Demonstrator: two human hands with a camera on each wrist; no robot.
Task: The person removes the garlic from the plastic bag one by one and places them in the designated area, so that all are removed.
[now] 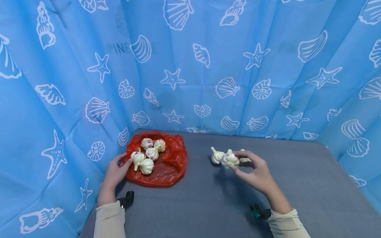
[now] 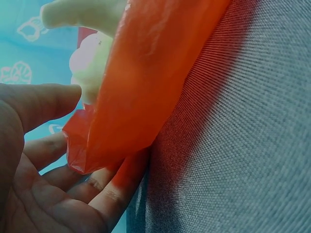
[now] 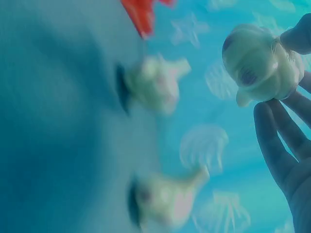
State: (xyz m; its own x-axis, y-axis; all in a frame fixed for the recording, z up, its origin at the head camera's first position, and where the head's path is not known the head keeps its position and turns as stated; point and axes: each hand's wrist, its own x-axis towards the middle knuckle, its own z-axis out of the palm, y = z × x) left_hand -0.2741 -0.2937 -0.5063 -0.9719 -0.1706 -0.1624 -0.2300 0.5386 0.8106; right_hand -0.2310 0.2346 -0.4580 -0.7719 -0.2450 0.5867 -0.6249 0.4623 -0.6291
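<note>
My right hand (image 1: 253,170) pinches a garlic bulb (image 1: 230,159) between thumb and fingertips, raised over the grey table. Just left of the held bulb, another garlic bulb (image 1: 217,156) rests on the table. A further garlic bulb (image 1: 244,160) shows partly behind my right fingers. At the left lies a spread red plastic bag (image 1: 166,175) with several garlic bulbs (image 1: 152,153) in it. My left hand (image 1: 114,172) is at the bag's left edge. In the left wrist view its loosely extended fingers (image 2: 112,194) lie under the red plastic, the thumb apart above them.
The grey cloth-covered table (image 1: 190,211) runs back to a blue curtain (image 1: 190,72) with white shells and starfish. The curtain also closes in the left and right sides. Both wrists wear dark straps.
</note>
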